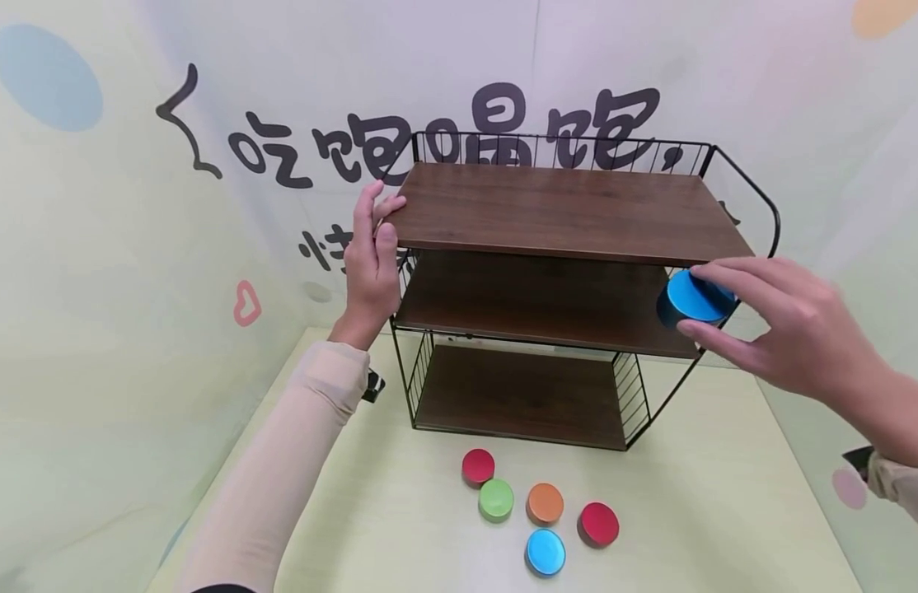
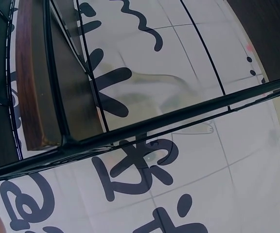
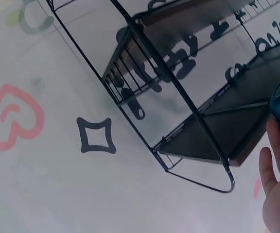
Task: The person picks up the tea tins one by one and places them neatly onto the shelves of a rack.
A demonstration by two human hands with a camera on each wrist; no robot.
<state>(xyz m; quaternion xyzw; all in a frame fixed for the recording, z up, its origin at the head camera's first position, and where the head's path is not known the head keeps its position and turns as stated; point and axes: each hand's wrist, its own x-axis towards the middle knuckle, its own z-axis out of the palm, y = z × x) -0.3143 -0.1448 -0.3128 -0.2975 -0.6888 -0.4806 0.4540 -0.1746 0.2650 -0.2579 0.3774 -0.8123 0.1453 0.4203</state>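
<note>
Ahead of me I had a pale backdrop [image 1: 340,49] printed with big black lettering [image 1: 496,125], a bracket-like squiggle [image 1: 179,111] just left of it. A soft blue oval [image 1: 48,77] sat at my upper left, an orange patch [image 1: 885,15] at upper right, a reddish heart [image 1: 240,305] lower left, a pinkish spot [image 1: 849,487] low on the right. The desk [image 1: 385,519] was pale yellowish.

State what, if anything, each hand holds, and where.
The right hand pinches a blue container by its edge. The left hand is at the left end of the top shelf; whether it grips cannot be told.
</note>
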